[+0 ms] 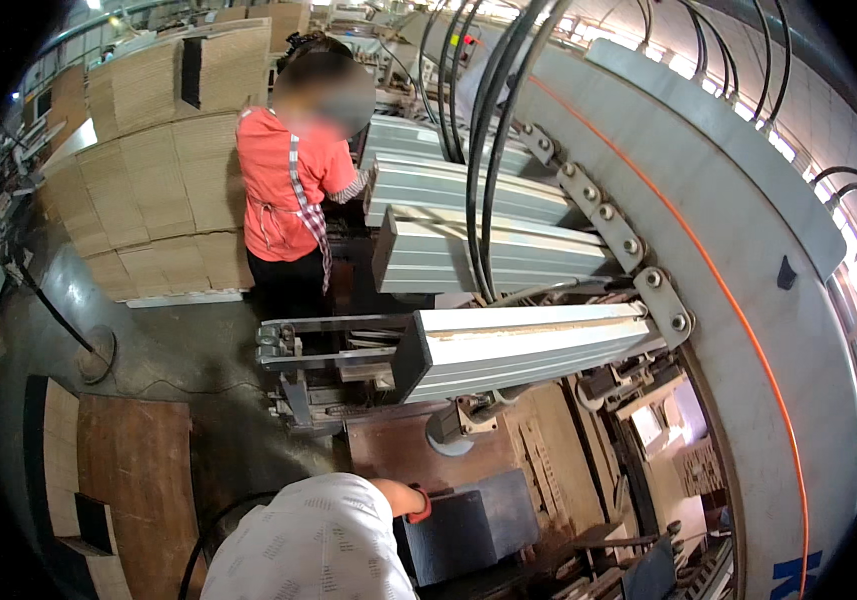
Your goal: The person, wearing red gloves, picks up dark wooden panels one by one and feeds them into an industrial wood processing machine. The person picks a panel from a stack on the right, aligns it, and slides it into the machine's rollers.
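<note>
1. The left hand (419, 505) was right by the dark panel (456, 540), which lay flat. I couldn't tell how its fingers were. A clumsy push could have made the panel slip.
2. The round grey pad (448, 442) was near. Pressing down, it could have squashed fingers.
3. Farther off, black hoses (490, 150) could have snagged.

The person wears a loose white garment (309, 540), of which 1 wide sleeve is in view. The cloth carries many small grey marks, which are printed in short slanted rows, with plain white spaces between these groups. The sleeve looks rounded and full, softly creased, and it ends before the forearm, which is bare. At the left hand (418, 504) there is 1 red covering (421, 506), thick and curved; whether it is a cuff or a glove edge cannot be told.
</note>
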`<state>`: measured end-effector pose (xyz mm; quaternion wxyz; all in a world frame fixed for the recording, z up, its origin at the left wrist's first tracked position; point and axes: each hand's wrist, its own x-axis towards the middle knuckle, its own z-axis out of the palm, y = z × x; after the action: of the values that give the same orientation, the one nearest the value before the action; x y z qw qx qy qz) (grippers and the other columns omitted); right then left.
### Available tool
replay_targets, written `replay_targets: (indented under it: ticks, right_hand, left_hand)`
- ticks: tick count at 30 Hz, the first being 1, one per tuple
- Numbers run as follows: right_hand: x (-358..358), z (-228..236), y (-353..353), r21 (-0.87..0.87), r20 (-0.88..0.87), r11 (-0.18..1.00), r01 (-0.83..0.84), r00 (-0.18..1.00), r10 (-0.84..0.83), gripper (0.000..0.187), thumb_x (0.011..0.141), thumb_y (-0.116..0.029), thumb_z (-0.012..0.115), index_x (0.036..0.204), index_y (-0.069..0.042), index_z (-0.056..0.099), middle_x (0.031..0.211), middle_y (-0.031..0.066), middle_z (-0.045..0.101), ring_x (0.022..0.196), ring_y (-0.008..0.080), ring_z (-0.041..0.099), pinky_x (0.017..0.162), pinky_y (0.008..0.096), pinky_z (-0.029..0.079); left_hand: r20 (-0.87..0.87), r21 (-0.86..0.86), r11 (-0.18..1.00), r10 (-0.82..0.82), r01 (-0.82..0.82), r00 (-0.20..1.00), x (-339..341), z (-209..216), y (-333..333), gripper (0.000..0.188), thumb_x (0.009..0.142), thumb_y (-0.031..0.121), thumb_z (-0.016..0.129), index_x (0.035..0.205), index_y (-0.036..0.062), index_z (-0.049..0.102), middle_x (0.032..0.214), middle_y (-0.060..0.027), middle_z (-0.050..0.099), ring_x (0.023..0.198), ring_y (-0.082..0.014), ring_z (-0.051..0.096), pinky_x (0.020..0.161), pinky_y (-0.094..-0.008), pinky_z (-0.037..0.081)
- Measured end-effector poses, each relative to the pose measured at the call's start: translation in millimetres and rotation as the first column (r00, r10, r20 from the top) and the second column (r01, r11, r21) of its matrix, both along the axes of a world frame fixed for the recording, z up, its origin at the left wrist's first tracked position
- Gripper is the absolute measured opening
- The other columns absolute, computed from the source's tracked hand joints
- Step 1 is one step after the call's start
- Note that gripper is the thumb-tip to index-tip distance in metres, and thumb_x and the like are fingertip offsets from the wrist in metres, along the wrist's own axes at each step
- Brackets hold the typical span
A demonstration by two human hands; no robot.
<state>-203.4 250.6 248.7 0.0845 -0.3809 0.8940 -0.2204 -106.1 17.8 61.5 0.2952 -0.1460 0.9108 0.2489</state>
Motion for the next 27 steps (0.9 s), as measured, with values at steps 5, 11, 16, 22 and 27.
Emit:
replay_targets:
  ticks: [5, 11, 16, 22, 27]
  right_hand:
    - [4.2, -16.0, 44.8, 0.02, 0.035, 0.995, 0.097, 0.995, -0.098, 0.038, 0.09, -0.024, 0.066, 0.112, 0.007, 0.062, 0.099, 0.0239, 0.068, 0.091, 0.0377, 0.065, 0.081, 0.0461, 0.051]
    - [24.8, -21.8, 144.3, 0.095, 0.066, 0.921, 0.377, 0.921, -0.384, 0.033, 0.092, -0.021, 0.064, 0.109, 0.007, 0.062, 0.096, 0.0244, 0.069, 0.089, 0.0389, 0.065, 0.08, 0.0456, 0.051]
    - [60.9, 8.2, 276.1, 0.021, 0.182, 0.81, 0.586, 0.795, -0.579, 0.03, 0.092, -0.02, 0.062, 0.106, 0.007, 0.063, 0.094, 0.0248, 0.069, 0.088, 0.0398, 0.066, 0.079, 0.0453, 0.051]
    - [72.2, 33.5, 263.5, 0.12, 0.146, 0.724, 0.679, 0.709, -0.69, 0.025, 0.092, -0.018, 0.063, 0.096, 0.006, 0.057, 0.073, 0.0167, 0.059, 0.065, 0.0302, 0.052, 0.065, 0.0419, 0.045]
    - [75.9, 32.3, 278.4, 0.121, 0.146, 0.688, 0.716, 0.672, -0.726, 0.021, 0.092, -0.016, 0.063, 0.089, 0.003, 0.055, 0.069, 0.0097, 0.056, 0.063, 0.0196, 0.05, 0.061, 0.0362, 0.043]
  left_hand:
    - [0.062, 0.11, 0.879, 0.461, -0.465, 0.885, 91.8, -11.2, -4.5, 0.057, 0.072, 0.046, 0.073, 0.118, 0.013, 0.067, 0.117, -0.0163, 0.069, 0.109, -0.0343, 0.065, 0.09, -0.0518, 0.051]
    - [0.116, 0.157, 0.747, 0.635, -0.646, 0.764, 130.9, -45.7, 18.3, 0.058, 0.074, 0.048, 0.073, 0.117, 0.0103, 0.067, 0.12, -0.0175, 0.067, 0.11, -0.0326, 0.065, 0.092, -0.0475, 0.051]
    - [0.027, 0.157, 0.594, 0.796, -0.789, 0.604, 137.5, -92.8, 4.9, 0.07, 0.078, 0.05, 0.07, 0.131, 0.0066, 0.056, 0.133, -0.0226, 0.058, 0.12, -0.0378, 0.058, 0.1, -0.0466, 0.047]
    - [-0.03, 0.12, 0.291, 0.957, -0.949, 0.29, 26.5, -112.5, 45.5, 0.095, 0.085, 0.058, 0.066, 0.155, 0.0106, 0.022, 0.158, -0.0231, 0.027, 0.139, -0.0436, 0.036, 0.112, -0.0485, 0.035]
    - [-0.161, 0.079, 0.04, 0.987, -0.996, 0.027, -14.1, -84.0, 77.3, 0.086, 0.086, 0.055, 0.067, 0.155, 0.0207, 0.029, 0.158, -0.0291, 0.022, 0.14, -0.0464, 0.033, 0.113, -0.0477, 0.033]
